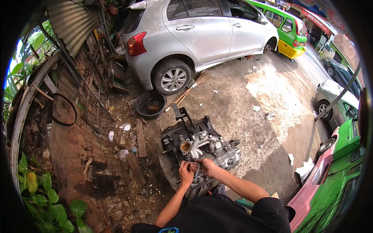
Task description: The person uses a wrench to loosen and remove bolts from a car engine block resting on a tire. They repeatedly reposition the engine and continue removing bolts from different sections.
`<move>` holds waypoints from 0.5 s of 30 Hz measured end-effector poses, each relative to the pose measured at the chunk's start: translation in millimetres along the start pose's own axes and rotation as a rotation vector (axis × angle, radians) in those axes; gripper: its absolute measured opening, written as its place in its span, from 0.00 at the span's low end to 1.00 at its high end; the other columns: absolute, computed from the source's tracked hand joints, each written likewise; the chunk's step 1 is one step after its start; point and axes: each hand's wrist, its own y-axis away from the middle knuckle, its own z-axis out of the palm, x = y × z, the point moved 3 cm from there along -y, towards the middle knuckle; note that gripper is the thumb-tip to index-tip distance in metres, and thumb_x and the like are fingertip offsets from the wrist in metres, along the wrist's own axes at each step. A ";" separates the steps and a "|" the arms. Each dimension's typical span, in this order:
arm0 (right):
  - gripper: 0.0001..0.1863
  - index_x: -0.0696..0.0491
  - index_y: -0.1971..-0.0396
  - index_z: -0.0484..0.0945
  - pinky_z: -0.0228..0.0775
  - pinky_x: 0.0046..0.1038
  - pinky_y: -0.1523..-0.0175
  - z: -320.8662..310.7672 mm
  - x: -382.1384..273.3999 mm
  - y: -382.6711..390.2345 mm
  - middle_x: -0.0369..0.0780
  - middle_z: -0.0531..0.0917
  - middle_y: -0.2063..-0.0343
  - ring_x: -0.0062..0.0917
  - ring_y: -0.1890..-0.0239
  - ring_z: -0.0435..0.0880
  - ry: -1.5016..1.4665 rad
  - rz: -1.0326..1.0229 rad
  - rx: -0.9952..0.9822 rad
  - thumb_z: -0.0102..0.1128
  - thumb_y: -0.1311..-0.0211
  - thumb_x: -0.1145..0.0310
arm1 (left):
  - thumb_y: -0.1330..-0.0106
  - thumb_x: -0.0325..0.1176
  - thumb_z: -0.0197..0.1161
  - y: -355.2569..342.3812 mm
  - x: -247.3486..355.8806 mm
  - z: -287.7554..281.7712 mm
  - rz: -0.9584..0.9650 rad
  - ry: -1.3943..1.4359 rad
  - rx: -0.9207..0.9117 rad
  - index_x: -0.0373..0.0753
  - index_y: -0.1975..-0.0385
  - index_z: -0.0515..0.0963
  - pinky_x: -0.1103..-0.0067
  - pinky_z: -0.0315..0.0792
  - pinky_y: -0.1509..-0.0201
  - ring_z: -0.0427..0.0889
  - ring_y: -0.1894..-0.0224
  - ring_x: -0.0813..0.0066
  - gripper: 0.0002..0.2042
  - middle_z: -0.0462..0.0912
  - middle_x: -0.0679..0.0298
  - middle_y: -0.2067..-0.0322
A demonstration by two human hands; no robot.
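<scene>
An engine [215, 145] of dark and silver metal stands low in front of me, with a silver intake manifold [201, 140] on top. The manifold's round throttle opening [185, 147] shows a brownish inside. At its near side, both hands work close together. My left hand [186, 173] is closed, fingertips pinched against the engine parts; what they hold is too small to make out. Just to its right, my right hand [210, 167] is closed around the end of a slim metal tool [197, 169], perhaps a wrench, which points down toward the engine. The fingertips partly hide the spot between them.
A black basin [150, 105] with dark liquid sits beyond the engine, beside a broom [190, 90] and a silver car [202, 37]. Wooden planks [136, 169] and litter lie to the left. Green and pink vehicles [330, 178] stand at the right, near white paper [305, 169].
</scene>
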 end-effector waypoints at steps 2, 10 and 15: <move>0.15 0.63 0.49 0.68 0.82 0.36 0.43 12.8 1.3 0.5 0.54 0.82 0.51 0.39 0.50 0.85 -0.145 0.017 -0.070 0.33 0.22 0.71 | 0.39 0.20 0.59 -1.1 0.2 0.5 0.042 -0.012 0.038 0.30 0.65 0.80 0.67 0.70 0.64 0.77 0.69 0.51 0.05 0.73 0.53 0.70; 0.17 0.64 0.43 0.68 0.81 0.40 0.41 20.5 -14.3 23.6 0.53 0.79 0.51 0.41 0.49 0.84 -0.141 -0.372 -0.054 0.42 0.20 0.66 | 0.40 0.21 0.60 -0.3 -0.8 0.0 0.049 -0.023 0.014 0.31 0.66 0.80 0.64 0.70 0.64 0.77 0.68 0.51 0.05 0.74 0.53 0.69; 0.16 0.60 0.45 0.78 0.83 0.30 0.53 -38.0 -43.1 19.4 0.42 0.81 0.60 0.34 0.57 0.85 0.161 -0.428 0.021 0.51 0.22 0.66 | 0.39 0.22 0.60 0.2 1.0 -1.4 0.054 -0.023 0.008 0.32 0.69 0.80 0.68 0.70 0.66 0.77 0.71 0.57 0.02 0.72 0.55 0.71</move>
